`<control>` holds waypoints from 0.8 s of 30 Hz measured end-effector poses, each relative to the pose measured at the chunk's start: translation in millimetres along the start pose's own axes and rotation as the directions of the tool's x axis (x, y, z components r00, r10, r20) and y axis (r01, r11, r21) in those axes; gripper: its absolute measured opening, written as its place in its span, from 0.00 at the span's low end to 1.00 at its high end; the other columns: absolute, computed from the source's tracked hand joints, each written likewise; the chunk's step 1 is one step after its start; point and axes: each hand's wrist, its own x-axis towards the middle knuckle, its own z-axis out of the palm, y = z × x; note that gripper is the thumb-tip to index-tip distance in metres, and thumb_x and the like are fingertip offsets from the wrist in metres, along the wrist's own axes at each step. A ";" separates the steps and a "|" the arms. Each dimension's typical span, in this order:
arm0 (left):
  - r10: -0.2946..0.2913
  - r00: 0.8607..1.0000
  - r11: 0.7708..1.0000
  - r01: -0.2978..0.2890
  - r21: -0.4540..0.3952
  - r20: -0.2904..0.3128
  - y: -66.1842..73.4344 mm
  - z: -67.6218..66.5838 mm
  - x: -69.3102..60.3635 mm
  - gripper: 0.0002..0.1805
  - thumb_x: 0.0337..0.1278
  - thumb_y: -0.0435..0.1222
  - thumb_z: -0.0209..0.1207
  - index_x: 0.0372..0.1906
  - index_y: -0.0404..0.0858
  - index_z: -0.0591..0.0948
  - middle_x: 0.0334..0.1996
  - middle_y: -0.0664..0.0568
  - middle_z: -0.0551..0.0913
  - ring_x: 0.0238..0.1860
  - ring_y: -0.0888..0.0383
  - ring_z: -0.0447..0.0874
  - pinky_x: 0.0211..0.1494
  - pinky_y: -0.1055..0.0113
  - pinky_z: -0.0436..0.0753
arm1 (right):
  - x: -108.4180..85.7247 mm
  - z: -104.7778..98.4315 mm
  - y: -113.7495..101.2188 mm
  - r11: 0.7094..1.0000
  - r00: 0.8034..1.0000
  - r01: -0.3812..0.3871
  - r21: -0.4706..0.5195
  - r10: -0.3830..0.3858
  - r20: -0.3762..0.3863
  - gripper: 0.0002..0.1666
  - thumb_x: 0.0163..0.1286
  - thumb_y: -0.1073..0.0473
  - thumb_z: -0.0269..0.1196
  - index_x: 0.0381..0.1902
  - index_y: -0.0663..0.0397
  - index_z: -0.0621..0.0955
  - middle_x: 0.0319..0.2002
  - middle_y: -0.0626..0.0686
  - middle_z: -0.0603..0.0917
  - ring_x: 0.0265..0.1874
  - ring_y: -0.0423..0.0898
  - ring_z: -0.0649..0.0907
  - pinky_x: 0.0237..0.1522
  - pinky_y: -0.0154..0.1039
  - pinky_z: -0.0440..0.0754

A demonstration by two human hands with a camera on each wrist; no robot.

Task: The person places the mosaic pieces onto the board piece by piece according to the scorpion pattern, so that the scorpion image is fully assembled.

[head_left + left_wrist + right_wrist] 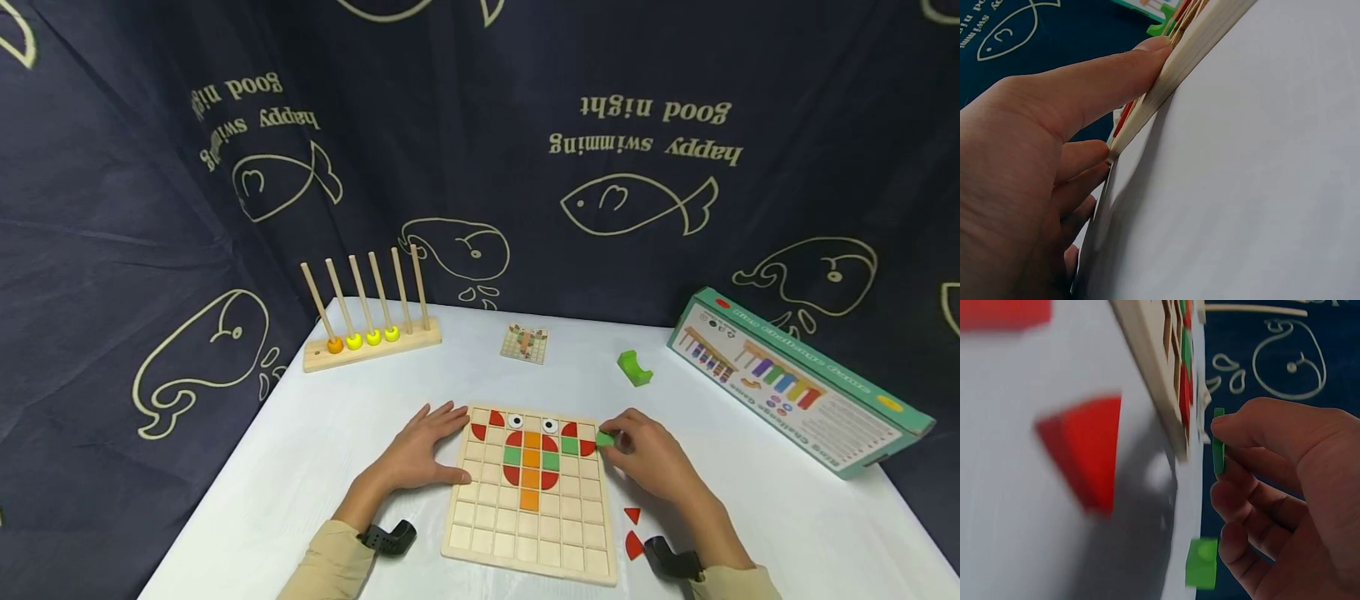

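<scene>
A wooden grid board (495, 533) lies on the table, with red, green and orange tiles and two eye pieces set in its upper squares. My left hand (416, 450) rests at the board's left edge, its thumb (1129, 69) touching the rim and its fingers extended. At the upper right corner, my right hand (648, 454) pinches a small green tile (1219, 444) between thumb and fingers. In the head view this tile is just beside the board's right edge. Two loose red pieces, a triangle (633, 515) and a quarter-round piece (633, 545), lie right of the board.
A small pattern card (524, 343) lies behind the board. Further left stands a peg rack (375, 350) with orange and yellow rings. A green curved block (635, 367) and a long toy box (795, 383) are at the right rear. Dark printed fabric hangs behind the table.
</scene>
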 end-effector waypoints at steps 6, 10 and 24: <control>0.002 1.000 1.000 -0.002 0.010 -0.004 -0.5 0.8 -1.6 0.54 0.40 0.69 0.63 0.71 0.41 0.67 0.71 0.55 0.62 0.73 0.54 0.50 0.74 0.51 0.44 | 7.9 10.9 -20.0 0.998 0.998 0.056 0.016 -0.056 0.016 0.16 0.54 0.58 0.71 0.43 0.50 0.86 0.35 0.43 0.77 0.30 0.41 0.74 0.31 0.38 0.75; 0.007 1.000 1.000 -0.007 -0.002 -0.008 0.3 0.5 -2.1 0.53 0.40 0.67 0.64 0.70 0.40 0.68 0.71 0.54 0.63 0.73 0.52 0.50 0.74 0.51 0.44 | 13.5 17.1 -30.9 0.997 0.996 0.079 0.025 -0.080 0.031 0.16 0.55 0.58 0.71 0.43 0.49 0.86 0.34 0.42 0.77 0.29 0.40 0.73 0.31 0.37 0.74; 0.015 1.000 1.000 -0.015 0.004 -0.013 -0.1 -0.5 -0.5 0.54 0.40 0.69 0.63 0.70 0.40 0.68 0.71 0.53 0.63 0.73 0.50 0.51 0.74 0.48 0.46 | 34.8 34.5 -60.0 0.974 0.974 0.222 0.037 -0.224 0.040 0.15 0.57 0.55 0.71 0.43 0.48 0.86 0.36 0.41 0.78 0.29 0.38 0.74 0.32 0.36 0.77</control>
